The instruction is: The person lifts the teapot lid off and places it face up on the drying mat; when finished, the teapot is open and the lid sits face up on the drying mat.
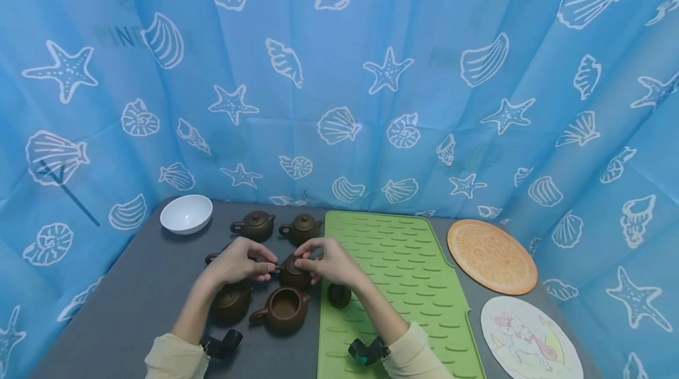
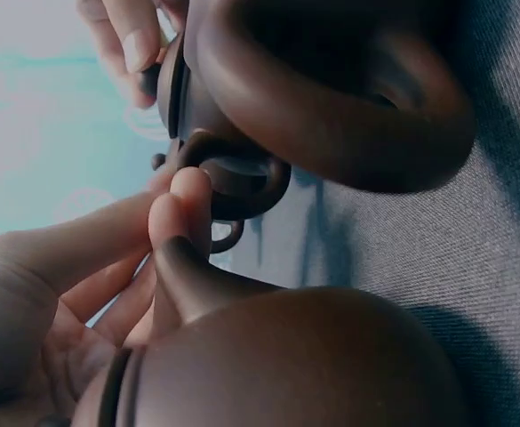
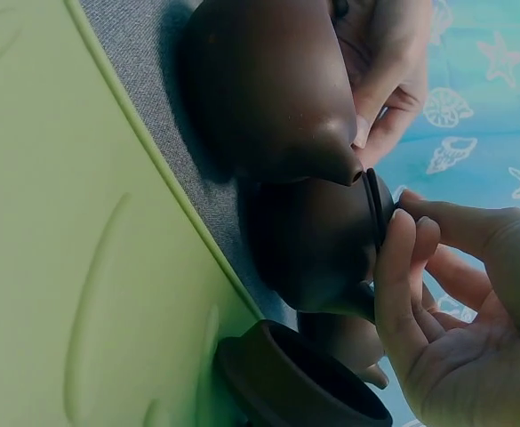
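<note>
A brown lidded teapot stands between my hands, at the green mat's left edge. My left hand pinches its handle between thumb and fingertips. At its top, my right hand pinches the knob of the lid, which sits on the pot. Nearer me stands a teapot without a lid, its dark inside showing. Left of that is another lidded teapot, its spout close to my left fingers in the left wrist view. One more teapot is mostly hidden behind my left hand.
Two lidded teapots stand at the back. A loose brown lid lies on the green mat. A white bowl is at the back left. An orange round mat and a unicorn-printed disc lie right.
</note>
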